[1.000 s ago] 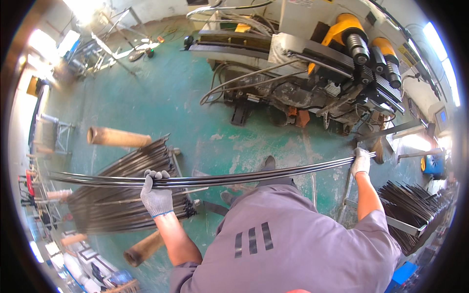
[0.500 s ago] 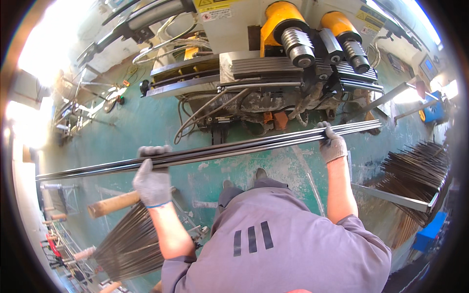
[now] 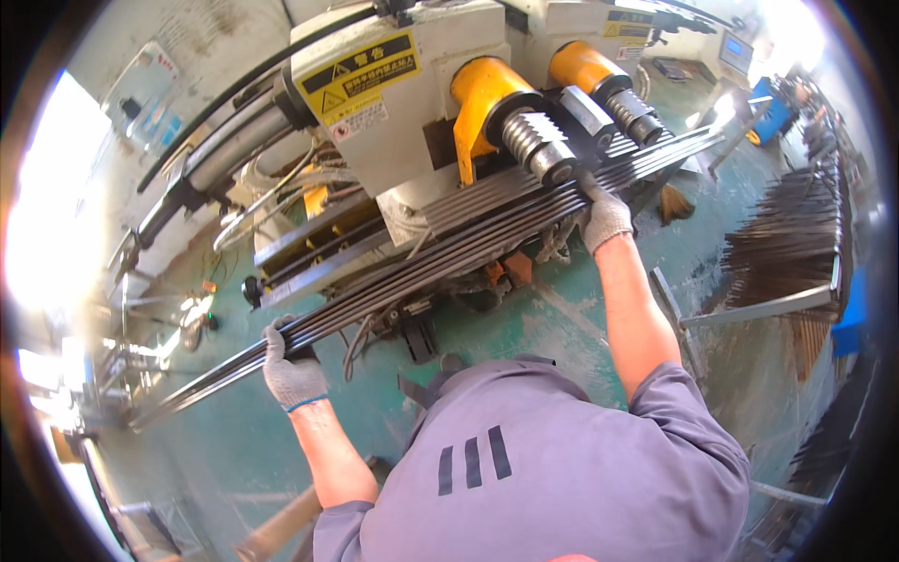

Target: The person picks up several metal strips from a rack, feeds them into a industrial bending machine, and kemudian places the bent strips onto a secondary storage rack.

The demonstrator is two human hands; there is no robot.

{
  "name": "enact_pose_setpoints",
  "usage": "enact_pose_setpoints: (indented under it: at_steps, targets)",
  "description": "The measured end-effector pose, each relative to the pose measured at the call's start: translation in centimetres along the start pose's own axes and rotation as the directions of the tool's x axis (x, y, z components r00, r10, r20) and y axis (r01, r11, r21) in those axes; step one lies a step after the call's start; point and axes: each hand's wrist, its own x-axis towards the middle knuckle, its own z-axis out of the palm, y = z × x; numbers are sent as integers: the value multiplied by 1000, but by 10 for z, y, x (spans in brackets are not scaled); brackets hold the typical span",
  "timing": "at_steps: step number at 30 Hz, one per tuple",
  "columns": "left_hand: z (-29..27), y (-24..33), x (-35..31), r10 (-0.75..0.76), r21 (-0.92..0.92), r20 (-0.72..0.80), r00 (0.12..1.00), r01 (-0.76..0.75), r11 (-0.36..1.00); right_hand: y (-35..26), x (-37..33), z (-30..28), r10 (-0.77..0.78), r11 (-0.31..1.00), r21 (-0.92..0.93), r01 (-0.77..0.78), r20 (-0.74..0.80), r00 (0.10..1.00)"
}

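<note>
Grips a bundle of long, slender, dark metal rods (image 3: 440, 260) in front of a large off-white and orange metal machine (image 3: 398, 140), reaching forward with the left grey knit-gloved hand (image 3: 297, 367) low and the right grey knit-gloved hand (image 3: 606, 217) higher, some fingers hidden. Slants lengthwise from lower left to upper right, spanning both grips and jutting beyond each.

Two gloved hands hold long dark rods (image 3: 403, 278) aslant across the near side of a pale machine (image 3: 403, 136) with yellow cylinders (image 3: 485, 82). The left hand (image 3: 294, 367) grips near the machine's left end; the right hand (image 3: 606, 217), below its ribbed shafts (image 3: 536, 142). Right of the machine, a stack of thin bars (image 3: 779, 242).
</note>
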Motion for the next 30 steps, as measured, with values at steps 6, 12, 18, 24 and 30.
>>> enact_pose_setpoints:
  at_steps: [6, 12, 18, 24, 30]
  targets:
    - [19, -71, 58, -254, -131, -76, 964, 242, 961, 34, 40, 22, 2, 949, -316, -10, -24, 1000]
    - [62, -105, 56, -452, -204, -34, 891, 436, 876, 61, 57, 18, -264, 555, -804, 214, 74, 962]
    - [20, -62, 94, -271, -200, 152, 950, 299, 933, 76, 80, -1, -222, 621, -761, 189, 60, 973]
    - [15, -62, 107, -244, -164, -248, 937, 208, 964, 78, 68, 8, -181, 896, -405, 182, 42, 983]
    - [82, -125, 70, -388, -166, -43, 921, 377, 911, 61, 44, 27, -75, 979, -190, 80, 35, 997]
